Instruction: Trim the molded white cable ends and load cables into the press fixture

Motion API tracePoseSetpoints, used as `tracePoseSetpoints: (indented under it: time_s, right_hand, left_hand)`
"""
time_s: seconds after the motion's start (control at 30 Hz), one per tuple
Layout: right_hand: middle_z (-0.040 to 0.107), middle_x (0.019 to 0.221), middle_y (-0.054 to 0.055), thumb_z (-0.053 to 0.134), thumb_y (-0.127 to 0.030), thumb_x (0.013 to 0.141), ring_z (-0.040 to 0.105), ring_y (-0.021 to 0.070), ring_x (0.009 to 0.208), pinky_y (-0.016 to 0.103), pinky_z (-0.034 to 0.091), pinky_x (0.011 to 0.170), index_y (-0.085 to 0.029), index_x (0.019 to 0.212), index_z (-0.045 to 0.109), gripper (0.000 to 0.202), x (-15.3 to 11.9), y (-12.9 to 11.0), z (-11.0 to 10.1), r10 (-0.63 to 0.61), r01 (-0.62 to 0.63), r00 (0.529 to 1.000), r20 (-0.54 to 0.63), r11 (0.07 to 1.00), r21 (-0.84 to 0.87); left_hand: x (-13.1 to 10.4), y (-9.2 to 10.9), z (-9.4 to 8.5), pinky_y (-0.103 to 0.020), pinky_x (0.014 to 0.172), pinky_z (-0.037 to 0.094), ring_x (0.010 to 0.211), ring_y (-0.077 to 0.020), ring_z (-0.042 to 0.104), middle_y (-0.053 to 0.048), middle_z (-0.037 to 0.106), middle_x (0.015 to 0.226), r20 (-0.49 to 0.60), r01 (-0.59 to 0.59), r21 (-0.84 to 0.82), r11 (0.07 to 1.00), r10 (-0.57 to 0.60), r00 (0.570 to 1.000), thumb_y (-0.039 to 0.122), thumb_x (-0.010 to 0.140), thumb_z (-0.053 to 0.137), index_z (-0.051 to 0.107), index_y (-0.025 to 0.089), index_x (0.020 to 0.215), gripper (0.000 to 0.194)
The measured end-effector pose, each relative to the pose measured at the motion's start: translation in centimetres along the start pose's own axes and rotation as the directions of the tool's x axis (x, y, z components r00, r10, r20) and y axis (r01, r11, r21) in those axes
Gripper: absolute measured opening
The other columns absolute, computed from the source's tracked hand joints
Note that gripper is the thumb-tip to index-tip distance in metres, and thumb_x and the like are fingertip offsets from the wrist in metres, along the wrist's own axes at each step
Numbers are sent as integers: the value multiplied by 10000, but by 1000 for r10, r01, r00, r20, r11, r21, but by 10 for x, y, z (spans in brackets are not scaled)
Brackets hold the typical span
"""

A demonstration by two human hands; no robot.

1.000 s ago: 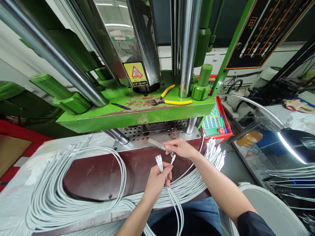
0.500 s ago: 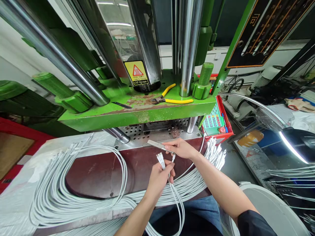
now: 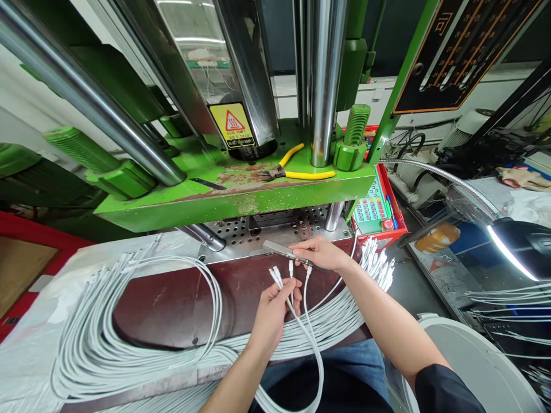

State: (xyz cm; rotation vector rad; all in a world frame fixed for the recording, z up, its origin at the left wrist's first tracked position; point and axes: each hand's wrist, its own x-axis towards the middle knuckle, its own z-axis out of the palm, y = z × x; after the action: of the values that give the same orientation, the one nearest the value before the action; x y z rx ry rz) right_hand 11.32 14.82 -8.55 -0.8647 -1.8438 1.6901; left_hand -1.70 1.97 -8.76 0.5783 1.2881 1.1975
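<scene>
My left hand (image 3: pixel 272 310) is closed around several white cables (image 3: pixel 278 279), their small connector ends sticking up above the fingers. One connector (image 3: pixel 291 268) stands apart from that cluster, just under the tool. My right hand (image 3: pixel 322 253) grips a thin, flat metal blade-like tool (image 3: pixel 278 248), pointing left; its exact kind I cannot make out. Just below my right fingers, another white cable end (image 3: pixel 309 272) rises outside the left hand's grasp. Whether it touches the right hand is unclear. The held cables loop down toward my lap.
A large bundle of white cables (image 3: pixel 86 344) curves across the brown worktop (image 3: pixel 163 298). Ahead stands a green press (image 3: pixel 232 201) with a heat warning label; yellow-handled pliers (image 3: pixel 310 174) lie on it. A red control box (image 3: pixel 398 229), lamp (image 3: pixel 516 246) and white bin (image 3: pixel 465 367) are rightward.
One cable end that was up between my fingers now stands free to the right of my left hand. Another connector now sticks up by the tool. My right hand has shifted slightly right.
</scene>
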Motion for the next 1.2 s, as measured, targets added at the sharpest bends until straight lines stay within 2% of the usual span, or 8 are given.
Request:
tracePoseSetpoints:
  time_s: [0.17,0.33,0.43,0.6,0.73,0.9,1.1,1.2]
  right_hand:
    - [723,798,50,587,-369,837,642,180,760,300,498,737,-139,1122,694,381,0,2,1,-28,28,999,22,999,-27]
    - [725,984,68,591,-410,829,645,220,974,343,486,891,-155,1117,697,399,1,5,-1,-79,82,996,48,994,-75]
    - [702,1074,76,591,-424,826,632,234,1030,362,460,946,-147,1115,695,413,2,6,-3,-89,95,994,65,990,-101]
    - [737,925,75,571,-454,837,640,231,1002,357,466,930,-129,1143,679,459,1,6,-3,-89,97,993,76,990,-105]
    - [740,834,65,570,-477,839,663,213,898,349,485,885,-134,1144,679,472,0,6,-1,-100,108,991,90,990,-86]
    - [739,820,63,569,-431,849,656,204,880,334,485,864,-129,1147,677,438,-1,4,0,-113,119,991,70,988,-99]
    - [733,789,66,556,-372,866,642,169,713,287,503,731,-119,1180,657,416,-3,1,-1,-130,142,987,97,983,-118]
    - [735,803,67,557,-376,867,652,175,766,286,500,758,-123,1182,656,416,-3,1,-3,-139,152,984,113,981,-118]
  left_hand:
    - [-1,1,0,-193,369,326,401,-65,398,33,502,498,-12,5,119,993,-4,1000,399,707,710,688,109,795,304]
    - [-2,6,2,-193,355,307,386,-63,374,36,479,478,-11,23,190,981,-22,1000,430,692,703,689,108,760,329]
    - [-3,8,1,-196,355,302,377,-63,371,38,471,473,-6,38,228,973,-37,999,435,699,690,686,111,744,327]
    - [-4,10,0,-199,356,303,366,-63,371,37,474,471,-5,54,259,964,-54,999,440,701,678,684,117,729,324]
    - [-5,10,1,-202,358,315,364,-66,389,29,486,472,11,39,286,958,-44,999,438,704,677,692,111,713,327]
    - [-4,7,2,-198,346,322,365,-66,390,31,494,475,-30,38,243,969,-32,999,444,681,699,699,109,744,341]
    - [-3,7,8,-205,337,331,370,-68,377,31,494,475,-19,35,196,980,-32,999,417,672,715,700,101,743,324]
    - [-4,8,9,-217,366,365,387,-75,416,20,533,515,0,21,179,984,-21,1000,404,686,718,703,106,767,309]
